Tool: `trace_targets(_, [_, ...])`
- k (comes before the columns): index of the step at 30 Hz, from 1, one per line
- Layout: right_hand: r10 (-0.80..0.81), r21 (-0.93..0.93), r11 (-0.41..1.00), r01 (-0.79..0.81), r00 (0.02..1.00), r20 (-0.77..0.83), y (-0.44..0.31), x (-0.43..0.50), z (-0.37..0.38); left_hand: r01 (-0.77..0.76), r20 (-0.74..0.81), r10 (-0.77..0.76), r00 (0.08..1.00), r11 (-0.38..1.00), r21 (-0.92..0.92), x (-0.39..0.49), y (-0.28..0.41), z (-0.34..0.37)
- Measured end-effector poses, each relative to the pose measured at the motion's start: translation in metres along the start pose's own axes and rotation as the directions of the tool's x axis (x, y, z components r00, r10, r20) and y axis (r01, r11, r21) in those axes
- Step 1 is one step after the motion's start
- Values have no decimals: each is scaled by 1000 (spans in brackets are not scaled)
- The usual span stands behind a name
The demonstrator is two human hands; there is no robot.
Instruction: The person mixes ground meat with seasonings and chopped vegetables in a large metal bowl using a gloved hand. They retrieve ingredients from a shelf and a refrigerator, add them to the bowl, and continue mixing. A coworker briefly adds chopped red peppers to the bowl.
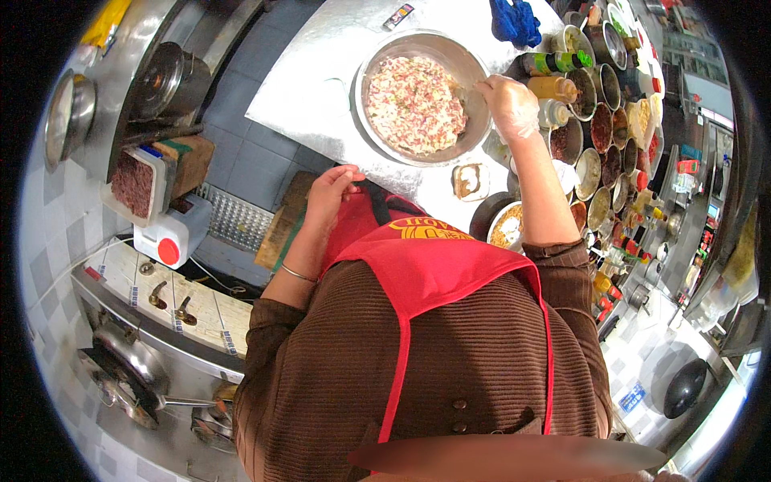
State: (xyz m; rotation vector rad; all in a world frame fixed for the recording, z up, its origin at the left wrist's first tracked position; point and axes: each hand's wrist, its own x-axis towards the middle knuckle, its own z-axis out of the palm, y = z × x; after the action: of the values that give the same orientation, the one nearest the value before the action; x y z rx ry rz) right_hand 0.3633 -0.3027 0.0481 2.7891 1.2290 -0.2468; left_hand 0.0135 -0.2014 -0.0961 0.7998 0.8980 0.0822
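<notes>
A wide stainless steel mixing bowl (385, 51) stands on the metal worktable (307, 90). It holds a pale and pink minced mixture (415, 105) flecked with green. My right hand (512, 108), in a clear plastic glove, closes on the bowl's right rim, fingertips just inside. My left hand (334, 187) is bare, with a bangle on the wrist. It hovers by the table's near edge beside my red apron (433, 271), its fingers curled in and nothing visible in them.
Squeeze bottles (551, 89) and several seasoning bowls (587, 175) crowd the right side. A small square dish (471, 182) sits below the bowl; a blue cloth (515, 23) and a small packet (398, 17) lie beyond it. At left are a white jerrycan (174, 232) and a stove counter (199, 301).
</notes>
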Motion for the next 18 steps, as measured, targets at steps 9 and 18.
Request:
trace_targets(9, [-22,7,1000,22,1000,5,-1,3,12,6,-5,-6,1000,1000,-3,0,2,0])
trace_targets(18, [-10,-4,1000,10,1000,21,-13,2,14,20,-16,-20,1000,1000,-4,-3,5,2])
